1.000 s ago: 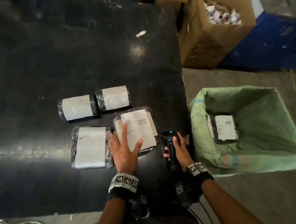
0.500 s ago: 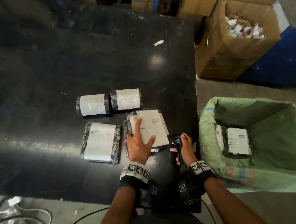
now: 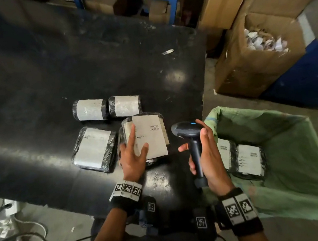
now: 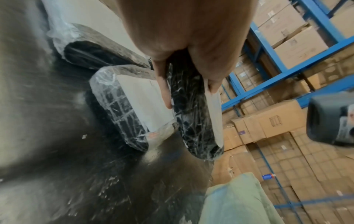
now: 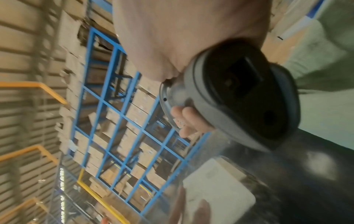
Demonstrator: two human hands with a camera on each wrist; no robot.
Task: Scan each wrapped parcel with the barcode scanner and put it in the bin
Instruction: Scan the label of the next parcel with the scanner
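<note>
The wrapped parcel [image 3: 146, 136] lies flat on the black table [image 3: 44, 75], label up, long axis running away from the person. The left hand [image 3: 132, 159] rests on it, fingers spread. The right hand [image 3: 206, 154] curls round the barcode scanner [image 3: 193, 146], handle upright, head aimed left at the parcel, beside the green bin [image 3: 284, 163]

The print on the white label of the black film-wrapped parcel [image 3: 152, 135] is too small to read, and the left hand [image 3: 131, 157] covers its near corner. The right hand [image 3: 208, 154] hides part of the black handheld barcode scanner [image 3: 186, 130] handle and one edge of the wrapped parcels in the green sack-lined bin [image 3: 296, 161].
</note>
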